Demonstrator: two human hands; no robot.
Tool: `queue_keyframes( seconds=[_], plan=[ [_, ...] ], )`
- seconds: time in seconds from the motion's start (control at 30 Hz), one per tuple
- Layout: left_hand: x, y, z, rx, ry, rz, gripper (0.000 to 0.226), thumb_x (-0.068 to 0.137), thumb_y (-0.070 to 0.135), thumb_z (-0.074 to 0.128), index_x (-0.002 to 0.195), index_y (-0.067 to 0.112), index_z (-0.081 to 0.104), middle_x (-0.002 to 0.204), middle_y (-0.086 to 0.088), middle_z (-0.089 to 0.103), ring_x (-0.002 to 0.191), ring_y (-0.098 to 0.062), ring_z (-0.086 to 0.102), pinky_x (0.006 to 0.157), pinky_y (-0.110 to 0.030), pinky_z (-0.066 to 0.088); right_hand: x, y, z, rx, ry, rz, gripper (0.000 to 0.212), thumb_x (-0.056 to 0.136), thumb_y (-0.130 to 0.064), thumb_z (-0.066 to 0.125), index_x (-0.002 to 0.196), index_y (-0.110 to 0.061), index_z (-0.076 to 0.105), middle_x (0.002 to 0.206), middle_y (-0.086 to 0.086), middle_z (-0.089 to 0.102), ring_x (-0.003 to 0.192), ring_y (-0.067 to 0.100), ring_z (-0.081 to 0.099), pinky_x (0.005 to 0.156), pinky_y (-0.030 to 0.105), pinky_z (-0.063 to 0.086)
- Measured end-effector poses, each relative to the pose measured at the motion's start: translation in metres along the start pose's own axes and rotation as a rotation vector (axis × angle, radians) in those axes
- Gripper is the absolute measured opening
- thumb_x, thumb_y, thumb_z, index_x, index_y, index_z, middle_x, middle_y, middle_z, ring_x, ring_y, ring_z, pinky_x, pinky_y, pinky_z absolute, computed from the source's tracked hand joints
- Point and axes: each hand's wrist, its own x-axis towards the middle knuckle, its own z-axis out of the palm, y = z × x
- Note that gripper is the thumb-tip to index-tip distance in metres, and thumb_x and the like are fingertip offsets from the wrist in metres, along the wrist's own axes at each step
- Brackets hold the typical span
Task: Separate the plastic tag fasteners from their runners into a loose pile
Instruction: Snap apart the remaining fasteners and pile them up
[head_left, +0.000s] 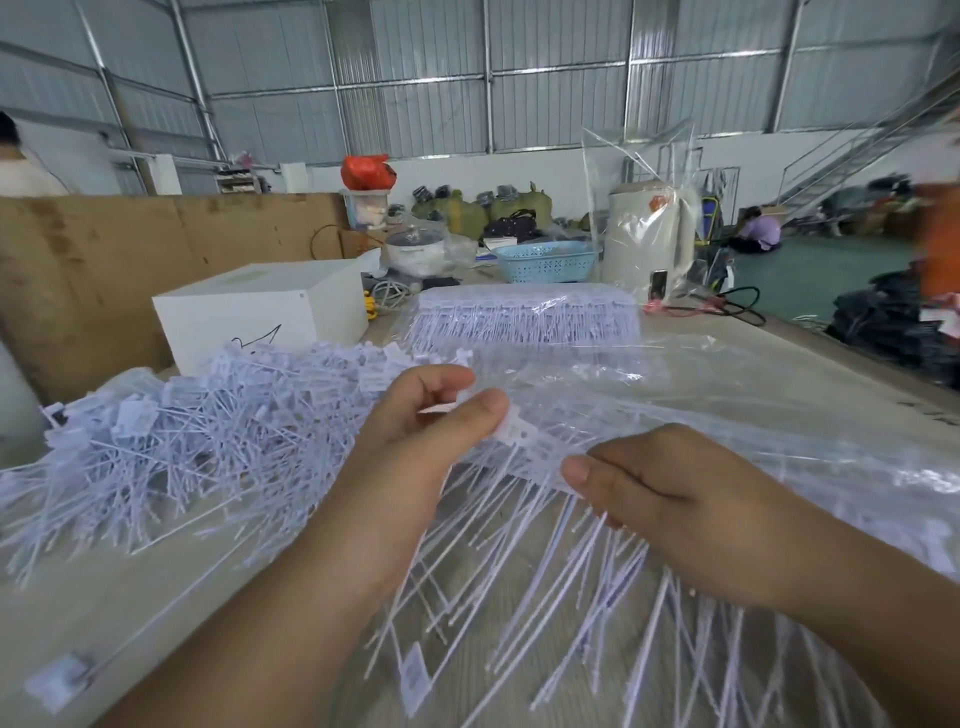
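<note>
My two hands hold one strip of white plastic tag fasteners (535, 447) still joined to its runner, above the table. At the strip's left end my left hand (415, 441) pinches it between thumb and fingers. My right hand (660, 483) grips the right end, thumb on top. The fasteners' long thin tails hang down toward me. A big loose pile of separated fasteners (208, 431) lies on the table at the left. More loose fasteners (597, 613) lie under my hands. A stack of unsplit strips (524, 317) in clear plastic sits farther back.
A white box (260, 312) stands behind the pile. Clear plastic sheeting (779, 415) covers the table's right side. Farther back are a blue basket (545, 262), a bagged cream kettle (649, 239), cables and a brown cardboard wall (104, 270). People sit in the distance.
</note>
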Motion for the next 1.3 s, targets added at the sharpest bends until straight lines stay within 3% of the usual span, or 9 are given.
queue_keyframes(
  seconds=[0.1,0.2,0.53,0.63,0.73,0.9,1.03,1.17,1.3],
  plan=[
    [-0.003,0.0,0.001,0.049,-0.096,-0.062,0.061,0.046,0.055,0.077,0.104,0.038,0.067,0.106,0.005,0.068,0.087,-0.007,0.066,0.076,-0.029,0.044,0.0,-0.002,0.001,0.02,0.031,-0.045,0.055,0.093,-0.06,0.032,0.062,-0.016,0.042,0.057,0.006,0.039,0.052,0.022,0.044,0.057,0.042,0.041],
    [-0.008,-0.001,0.009,0.077,-0.176,-0.07,0.056,0.051,0.047,0.081,0.102,0.029,0.066,0.091,0.0,0.073,0.072,-0.01,0.067,0.064,-0.025,0.05,0.0,-0.002,0.003,0.049,0.043,-0.091,0.057,0.094,-0.061,0.032,0.062,-0.014,0.043,0.056,0.008,0.038,0.05,0.023,0.042,0.053,0.042,0.039],
    [-0.001,0.011,0.003,-0.04,0.049,0.061,0.013,0.064,0.023,0.08,0.062,0.019,0.068,0.048,-0.003,0.05,0.038,-0.011,0.042,0.037,-0.018,0.032,0.0,-0.001,-0.002,0.039,-0.12,0.013,0.05,0.077,-0.08,0.046,0.086,-0.032,0.051,0.06,-0.004,0.053,0.046,0.008,0.046,0.05,0.035,0.039],
    [0.005,0.02,-0.007,-0.178,0.138,-0.042,0.016,0.062,0.021,0.073,0.054,0.017,0.06,0.047,0.0,0.041,0.036,-0.009,0.032,0.037,-0.019,0.021,-0.001,0.0,-0.01,0.052,-0.203,0.124,0.069,0.06,-0.094,0.045,0.093,-0.034,0.058,0.072,0.0,0.061,0.059,0.019,0.058,0.058,0.039,0.044],
    [0.014,0.033,-0.035,-0.191,0.249,-0.119,0.035,0.086,0.025,0.063,0.053,0.019,0.053,0.044,0.006,0.032,0.033,-0.008,0.025,0.035,-0.016,0.02,-0.003,0.005,-0.017,-0.012,-0.272,0.174,0.075,0.054,-0.097,0.045,0.091,-0.034,0.06,0.073,-0.012,0.059,0.063,0.006,0.056,0.063,0.028,0.041],
    [0.022,0.026,-0.045,-0.222,0.298,-0.003,0.015,0.091,0.017,0.062,0.08,0.02,0.053,0.057,0.005,0.039,0.038,-0.005,0.03,0.036,-0.018,0.02,0.001,0.004,-0.009,-0.042,-0.228,0.122,0.04,0.073,-0.074,0.059,0.069,-0.034,0.058,0.058,-0.015,0.05,0.048,0.004,0.044,0.056,0.031,0.038],
    [0.021,0.028,-0.045,-0.209,0.349,0.168,0.016,0.086,0.013,0.07,0.084,0.02,0.055,0.066,0.001,0.046,0.044,-0.009,0.032,0.039,-0.02,0.023,0.001,0.001,-0.009,-0.047,-0.142,0.093,0.04,0.083,-0.057,0.062,0.068,-0.02,0.051,0.054,-0.01,0.042,0.045,0.005,0.037,0.051,0.027,0.034],
    [0.008,0.024,-0.027,-0.235,0.112,0.117,0.017,0.063,0.028,0.08,0.073,0.027,0.066,0.061,0.004,0.054,0.046,-0.01,0.044,0.04,-0.021,0.035,0.001,-0.001,-0.004,0.047,-0.067,0.05,0.039,0.087,-0.054,0.057,0.066,-0.024,0.043,0.055,-0.007,0.032,0.048,0.008,0.03,0.054,0.024,0.029],
    [-0.005,0.011,-0.002,-0.097,-0.099,0.115,0.032,0.048,0.034,0.081,0.078,0.032,0.069,0.072,0.006,0.065,0.067,-0.009,0.061,0.063,-0.024,0.047,0.0,-0.007,0.002,0.219,-0.079,-0.041,0.036,0.084,-0.054,0.054,0.077,-0.018,0.056,0.064,0.011,0.036,0.057,0.026,0.037,0.057,0.031,0.033]
  ],
)
